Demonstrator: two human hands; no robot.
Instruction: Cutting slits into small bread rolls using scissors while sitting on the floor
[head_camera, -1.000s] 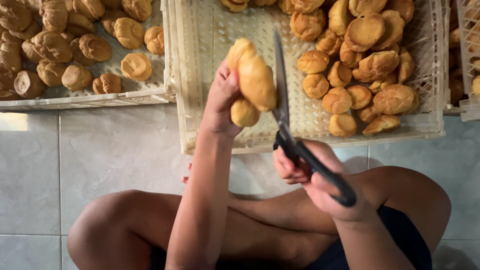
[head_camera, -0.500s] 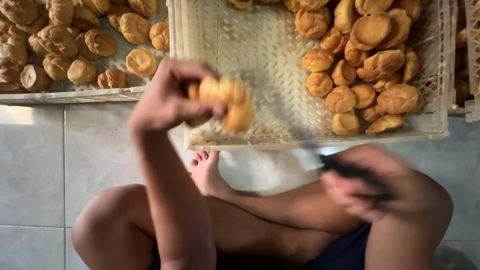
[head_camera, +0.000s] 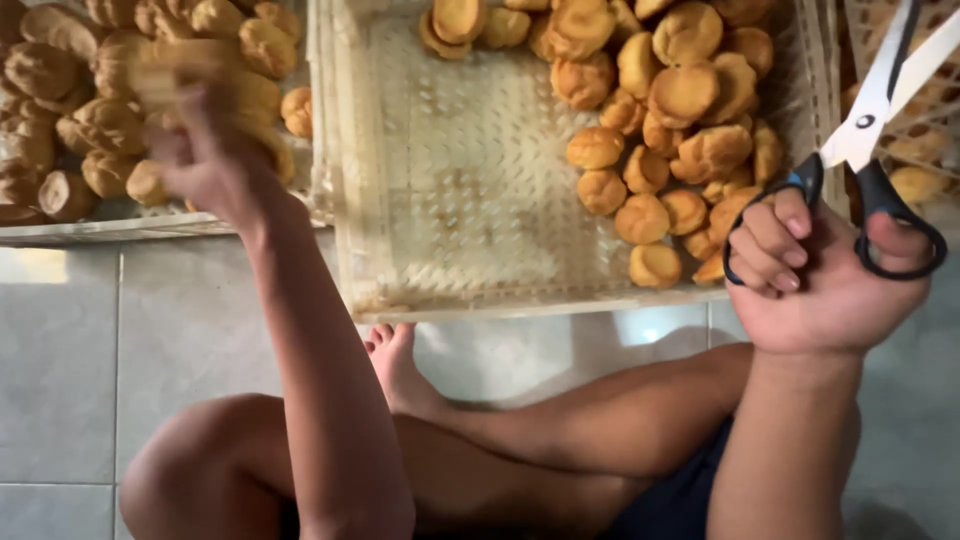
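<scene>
Right hand: fingers hooked through scissors handles, right of middle crate. Left hand, blurred, left of it over buns; finger state unreadable.

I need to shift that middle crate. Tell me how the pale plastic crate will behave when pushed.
The pale plastic crate probably slides easily on the smooth tiled floor. Its lattice walls look thin, so likely light. The buns crowd one side, so it may swivel.

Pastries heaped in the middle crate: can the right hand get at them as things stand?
Probably not to grasp: the right hand is beside the pastries with nothing between, but its fingers are threaded through the open scissors.
</scene>
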